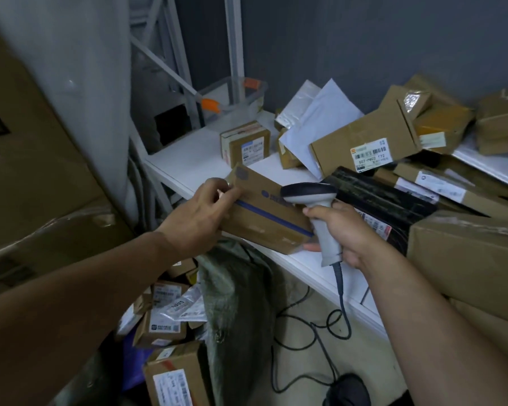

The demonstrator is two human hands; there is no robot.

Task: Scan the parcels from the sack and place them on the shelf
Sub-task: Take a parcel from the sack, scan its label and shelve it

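The left hand point(200, 212) grips the near left end of a brown parcel point(264, 221) with a blue stripe along its side, its fingers curled over the top edge and the thumb out of sight below. The parcel is tilted, and its far end lies over the front edge of the white shelf point(188, 162), between the two hands. The right hand point(345, 232) is wrapped firmly round the handle of a grey scanner point(320, 212). The scanner's dark head sits just above the parcel's right end, and one fingertip shows beneath the parcel's lower right corner. The scanner's cable point(342, 291) drops from under the right hand and coils on the floor. Below and between the forearms stands the greenish sack point(238, 306), and under the left forearm lies a heap of labelled parcels point(165, 320). Beyond the left hand on the shelf sits a small taped box point(245, 143), with a clear bin point(238, 95) behind it. Beyond the right hand are white mailers point(323, 118) and a long carton point(364, 139) with a barcode label. A black package point(376, 197) lies just right of the scanner head, and a large carton point(467, 253) stands to the right of the right wrist.
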